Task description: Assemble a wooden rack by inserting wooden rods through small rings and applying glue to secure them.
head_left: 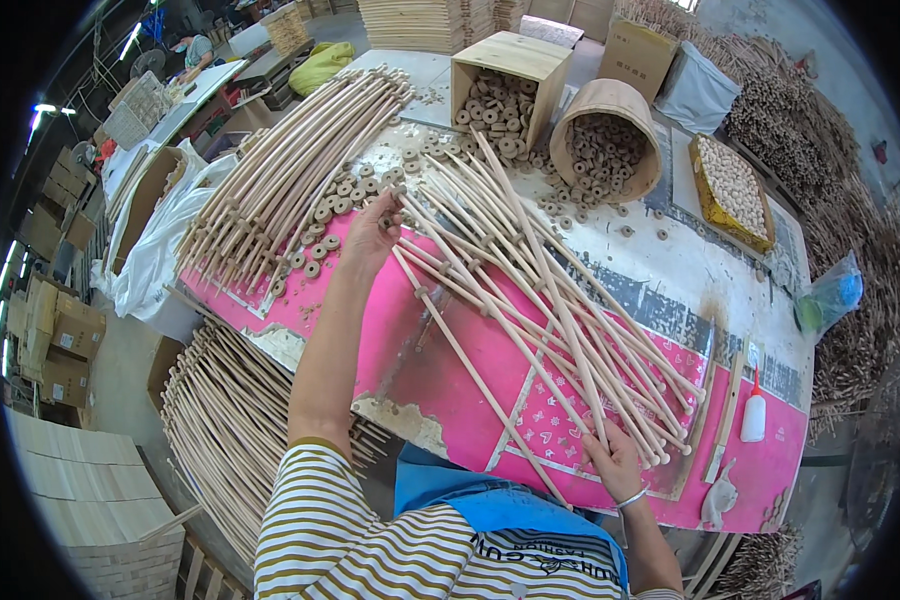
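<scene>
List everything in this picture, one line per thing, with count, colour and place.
wooden rods: many, pale wood, fanned across the table's middle
second rod pile: many, pale wood, table's left part
wooden rings: many, tan, loose between the piles
square wooden box: one, pale, far edge, holding rings
round wooden tub: one, tan, beside the box, holding rings
yellow tray: one, far right, full of pale round pieces
glue bottle: one, white with red tip, near right
table: one, pink and white top
rods under the table: many, pale, lower left
left hand: by the rings, at the rod tips
right hand: on the near rod ends
</scene>
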A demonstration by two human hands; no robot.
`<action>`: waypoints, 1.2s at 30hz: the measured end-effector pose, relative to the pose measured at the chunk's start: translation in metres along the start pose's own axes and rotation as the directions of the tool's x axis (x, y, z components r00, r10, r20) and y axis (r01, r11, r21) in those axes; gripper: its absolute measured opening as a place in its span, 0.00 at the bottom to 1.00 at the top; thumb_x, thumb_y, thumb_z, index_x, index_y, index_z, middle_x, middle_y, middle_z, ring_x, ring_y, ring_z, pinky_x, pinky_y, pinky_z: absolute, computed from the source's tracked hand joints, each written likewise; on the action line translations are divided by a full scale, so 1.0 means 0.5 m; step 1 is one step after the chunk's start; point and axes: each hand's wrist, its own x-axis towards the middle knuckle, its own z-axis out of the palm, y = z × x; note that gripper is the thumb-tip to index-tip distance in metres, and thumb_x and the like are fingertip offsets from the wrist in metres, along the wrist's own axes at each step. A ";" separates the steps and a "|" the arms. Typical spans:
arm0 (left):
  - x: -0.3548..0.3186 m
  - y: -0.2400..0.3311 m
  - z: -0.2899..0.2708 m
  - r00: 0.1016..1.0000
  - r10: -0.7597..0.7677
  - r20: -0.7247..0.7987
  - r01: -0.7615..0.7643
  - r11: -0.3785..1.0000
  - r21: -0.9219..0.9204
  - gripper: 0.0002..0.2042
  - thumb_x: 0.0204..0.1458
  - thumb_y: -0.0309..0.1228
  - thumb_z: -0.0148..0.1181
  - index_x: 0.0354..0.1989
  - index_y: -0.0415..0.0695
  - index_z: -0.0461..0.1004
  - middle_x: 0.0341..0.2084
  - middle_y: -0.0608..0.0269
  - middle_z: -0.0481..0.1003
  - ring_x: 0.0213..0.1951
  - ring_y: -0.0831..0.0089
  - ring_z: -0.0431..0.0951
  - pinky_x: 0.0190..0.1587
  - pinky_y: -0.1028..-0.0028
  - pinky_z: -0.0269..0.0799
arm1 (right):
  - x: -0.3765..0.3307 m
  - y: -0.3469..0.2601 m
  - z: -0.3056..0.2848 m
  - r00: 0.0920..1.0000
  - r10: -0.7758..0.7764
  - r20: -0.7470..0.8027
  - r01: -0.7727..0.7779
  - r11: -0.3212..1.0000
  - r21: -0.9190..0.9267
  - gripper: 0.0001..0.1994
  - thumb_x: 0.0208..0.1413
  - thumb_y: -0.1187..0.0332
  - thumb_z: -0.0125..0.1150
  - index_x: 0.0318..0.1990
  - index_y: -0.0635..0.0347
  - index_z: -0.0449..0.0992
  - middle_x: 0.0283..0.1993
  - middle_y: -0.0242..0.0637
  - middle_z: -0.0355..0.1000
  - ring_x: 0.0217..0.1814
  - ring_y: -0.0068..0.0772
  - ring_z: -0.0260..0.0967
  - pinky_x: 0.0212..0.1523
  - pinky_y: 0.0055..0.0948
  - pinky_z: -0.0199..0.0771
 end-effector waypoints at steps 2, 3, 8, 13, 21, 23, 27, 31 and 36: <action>-0.010 -0.002 0.021 1.000 -0.003 0.027 0.001 0.997 0.077 0.10 0.60 0.34 0.63 0.43 0.41 0.80 0.29 0.68 0.78 0.26 0.83 0.73 0.23 0.86 0.66 | 0.006 -0.006 0.005 1.000 -0.004 -0.029 0.004 1.000 -0.010 0.14 0.66 0.70 0.58 0.55 0.67 0.74 0.27 0.27 0.70 0.25 0.15 0.67 0.26 0.17 0.67; -0.016 -0.005 0.031 0.999 -0.003 0.051 -0.005 0.988 0.153 0.10 0.61 0.34 0.63 0.42 0.41 0.80 0.29 0.68 0.78 0.26 0.84 0.72 0.23 0.86 0.65 | 0.010 -0.011 0.010 0.999 -0.010 -0.053 0.009 1.000 -0.020 0.15 0.66 0.69 0.58 0.55 0.67 0.73 0.26 0.26 0.70 0.24 0.14 0.66 0.25 0.17 0.64; -0.108 -0.102 0.146 0.963 -0.153 0.223 0.079 0.948 0.308 0.12 0.62 0.36 0.61 0.43 0.40 0.81 0.30 0.68 0.78 0.23 0.86 0.70 0.24 0.85 0.63 | 0.097 -0.082 0.045 0.990 -0.111 -0.089 0.105 0.992 -0.067 0.15 0.66 0.69 0.57 0.55 0.68 0.74 0.28 0.28 0.72 0.26 0.16 0.67 0.27 0.18 0.66; -0.095 -0.093 0.111 0.986 -0.141 0.095 0.102 0.938 0.333 0.14 0.61 0.40 0.62 0.47 0.42 0.79 0.28 0.70 0.75 0.23 0.86 0.69 0.22 0.84 0.60 | 0.143 -0.104 0.006 0.818 -0.551 -0.166 0.380 0.734 -0.563 0.16 0.64 0.72 0.58 0.56 0.69 0.75 0.45 0.41 0.78 0.46 0.27 0.74 0.47 0.28 0.73; -0.001 -0.036 -0.011 0.998 -0.056 -0.016 0.056 0.998 0.012 0.16 0.65 0.35 0.56 0.59 0.44 0.74 0.39 0.69 0.80 0.27 0.84 0.72 0.26 0.86 0.69 | 0.015 -0.051 -0.001 0.989 -0.138 -0.055 0.129 0.982 -0.139 0.20 0.66 0.69 0.54 0.63 0.65 0.70 0.26 0.27 0.65 0.26 0.18 0.61 0.28 0.24 0.64; 0.008 -0.027 -0.018 0.998 -0.065 -0.021 0.064 0.996 -0.055 0.16 0.65 0.36 0.56 0.58 0.45 0.75 0.40 0.69 0.80 0.27 0.85 0.71 0.26 0.86 0.68 | -0.002 -0.051 0.004 0.995 -0.103 -0.007 0.100 0.980 -0.170 0.19 0.67 0.69 0.54 0.63 0.64 0.71 0.26 0.29 0.67 0.26 0.19 0.64 0.29 0.23 0.66; 0.003 -0.023 -0.001 0.998 -0.044 -0.051 0.043 0.999 -0.017 0.16 0.65 0.38 0.57 0.56 0.46 0.77 0.39 0.69 0.80 0.26 0.85 0.71 0.24 0.87 0.67 | -0.019 -0.031 0.007 0.997 -0.067 0.033 0.074 0.960 -0.272 0.17 0.67 0.67 0.55 0.61 0.61 0.74 0.27 0.32 0.71 0.27 0.20 0.69 0.31 0.24 0.69; -0.008 -0.030 0.007 0.999 -0.054 0.001 0.054 0.998 0.024 0.15 0.65 0.38 0.57 0.56 0.45 0.77 0.37 0.69 0.80 0.24 0.86 0.70 0.23 0.86 0.67 | -0.012 -0.029 0.012 0.996 -0.082 0.028 0.086 0.954 -0.286 0.17 0.67 0.67 0.55 0.61 0.60 0.74 0.28 0.35 0.73 0.27 0.22 0.69 0.31 0.25 0.70; -0.024 -0.026 0.009 0.998 -0.055 -0.011 0.055 0.998 0.010 0.16 0.65 0.37 0.57 0.56 0.44 0.77 0.37 0.68 0.80 0.24 0.87 0.70 0.22 0.86 0.66 | -0.019 -0.015 0.012 0.992 -0.120 0.044 0.128 0.938 -0.323 0.17 0.66 0.68 0.55 0.61 0.61 0.74 0.29 0.37 0.75 0.28 0.24 0.70 0.32 0.26 0.71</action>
